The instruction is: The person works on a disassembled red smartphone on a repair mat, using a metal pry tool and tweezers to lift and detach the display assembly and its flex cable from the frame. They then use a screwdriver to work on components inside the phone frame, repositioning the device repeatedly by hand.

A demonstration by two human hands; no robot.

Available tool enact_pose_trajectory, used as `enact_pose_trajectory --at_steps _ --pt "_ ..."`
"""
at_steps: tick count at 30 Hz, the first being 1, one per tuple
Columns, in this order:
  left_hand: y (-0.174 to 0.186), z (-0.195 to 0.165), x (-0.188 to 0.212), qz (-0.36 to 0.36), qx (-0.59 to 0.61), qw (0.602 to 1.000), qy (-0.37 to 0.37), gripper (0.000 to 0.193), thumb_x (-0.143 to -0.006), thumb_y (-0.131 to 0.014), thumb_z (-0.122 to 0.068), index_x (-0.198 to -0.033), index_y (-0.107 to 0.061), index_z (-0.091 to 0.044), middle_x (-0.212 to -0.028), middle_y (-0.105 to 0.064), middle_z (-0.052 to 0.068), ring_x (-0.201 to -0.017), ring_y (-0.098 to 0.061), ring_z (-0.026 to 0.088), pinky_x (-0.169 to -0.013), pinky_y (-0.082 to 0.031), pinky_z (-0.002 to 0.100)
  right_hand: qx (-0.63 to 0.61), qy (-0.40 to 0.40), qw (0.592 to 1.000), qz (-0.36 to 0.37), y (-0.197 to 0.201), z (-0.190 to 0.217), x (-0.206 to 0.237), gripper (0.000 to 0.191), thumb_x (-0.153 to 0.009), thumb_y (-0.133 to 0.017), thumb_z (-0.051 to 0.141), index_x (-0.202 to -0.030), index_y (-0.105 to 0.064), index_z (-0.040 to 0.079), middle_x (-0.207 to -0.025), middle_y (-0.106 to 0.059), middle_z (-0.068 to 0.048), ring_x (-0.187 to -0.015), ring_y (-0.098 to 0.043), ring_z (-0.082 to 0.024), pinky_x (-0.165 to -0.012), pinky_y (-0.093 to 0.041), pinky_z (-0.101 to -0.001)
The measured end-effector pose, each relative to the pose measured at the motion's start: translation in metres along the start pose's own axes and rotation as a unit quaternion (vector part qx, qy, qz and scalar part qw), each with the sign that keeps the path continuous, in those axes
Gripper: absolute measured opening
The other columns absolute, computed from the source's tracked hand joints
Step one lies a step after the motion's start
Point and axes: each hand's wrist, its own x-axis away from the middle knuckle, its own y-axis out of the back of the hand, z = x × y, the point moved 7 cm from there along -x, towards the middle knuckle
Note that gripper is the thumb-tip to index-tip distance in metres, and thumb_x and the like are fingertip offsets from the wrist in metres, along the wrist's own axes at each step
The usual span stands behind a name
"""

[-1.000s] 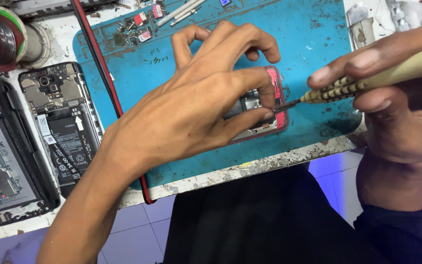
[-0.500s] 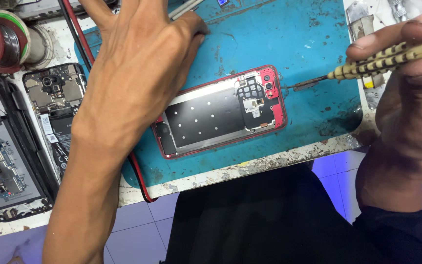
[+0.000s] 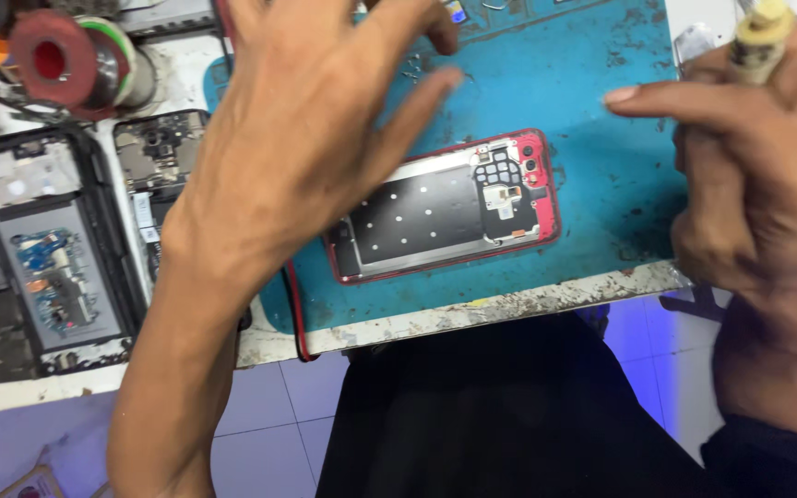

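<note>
Phone, red-framed, back cover off, lies flat on the blue mat near the desk's front edge; dark shield plate and camera block exposed at its right end. Neither hand touches it.

Left hand hovers above and just left of the phone, reaching toward small loose bits, likely screws, at the mat's far edge. Its fingers are spread wide and hold nothing. Judged step: fetching or setting down a screw. Best done with a light fingertip pinch, hand kept low, so tiny parts are not flicked off the mat.

Right hand is off the mat's right edge, well apart from the phone. Three fingers curl tight around a screwdriver, handle end pointing up; the index finger sticks out straight toward the left. Tip of the tool is hidden.

Further out on the desk: another opened phone partly under the left wrist, a black frame with a circuit board at far left, tape rolls behind it. A red cable runs down over the front edge.
</note>
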Motion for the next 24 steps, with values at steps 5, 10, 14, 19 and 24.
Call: enact_pose_trajectory --at_steps 5,10,14,19,24 --pt "0.009 -0.029 0.028 0.086 0.000 0.996 -0.022 0.084 -0.080 -0.085 -0.043 -0.140 -0.045 0.001 -0.124 -0.054 0.018 -0.120 -0.052 0.035 -0.100 -0.033 0.057 0.078 0.087 0.982 0.149 -0.013 0.021 -0.019 0.064 -0.075 -0.082 0.044 -0.132 -0.067 0.017 -0.132 -0.058 -0.014 -0.063 -0.064 -0.017 -0.049 -0.054 -0.0321" --pt "0.014 -0.025 0.074 0.128 -0.031 0.989 0.062 0.103 -0.076 -0.084 -0.043 -0.152 -0.032 0.004 -0.128 -0.055 0.020 -0.122 -0.053 0.034 -0.110 -0.031 0.056 0.189 0.071 0.931 0.304 -0.057 0.006 -0.012 0.091 -0.062 -0.081 0.072 -0.143 -0.058 0.038 -0.150 -0.052 -0.006 -0.065 -0.074 -0.023 -0.045 -0.059 -0.0339" --pt "0.009 -0.012 0.095 0.145 -0.029 0.984 0.098 0.103 -0.083 -0.084 -0.041 -0.156 -0.026 0.004 -0.119 -0.057 0.019 -0.118 -0.055 0.034 -0.117 -0.027 0.056 0.217 0.049 0.914 0.338 -0.067 -0.001 -0.012 0.090 -0.065 -0.082 0.070 -0.147 -0.054 0.047 -0.150 -0.052 -0.002 -0.067 -0.074 -0.021 -0.044 -0.060 -0.0326" --pt "0.005 -0.013 0.087 0.100 0.009 0.993 0.067 0.113 -0.080 -0.085 -0.043 -0.157 -0.020 0.007 -0.119 -0.060 0.019 -0.117 -0.057 0.032 -0.119 -0.025 0.059 0.201 0.072 0.939 0.268 -0.049 -0.001 -0.013 0.098 -0.060 -0.081 0.068 -0.149 -0.053 0.038 -0.139 -0.062 -0.002 -0.068 -0.074 -0.022 -0.047 -0.059 -0.0345" --pt "-0.013 -0.023 0.064 0.111 -0.018 0.992 0.051 0.115 -0.080 -0.086 -0.046 -0.156 -0.020 0.008 -0.115 -0.059 0.021 -0.113 -0.057 0.032 -0.119 -0.025 0.061 0.155 0.121 0.961 0.195 -0.025 -0.019 -0.009 0.105 -0.060 -0.081 0.062 -0.151 -0.050 0.019 -0.129 -0.067 -0.009 -0.083 -0.075 -0.024 -0.052 -0.060 -0.0336"
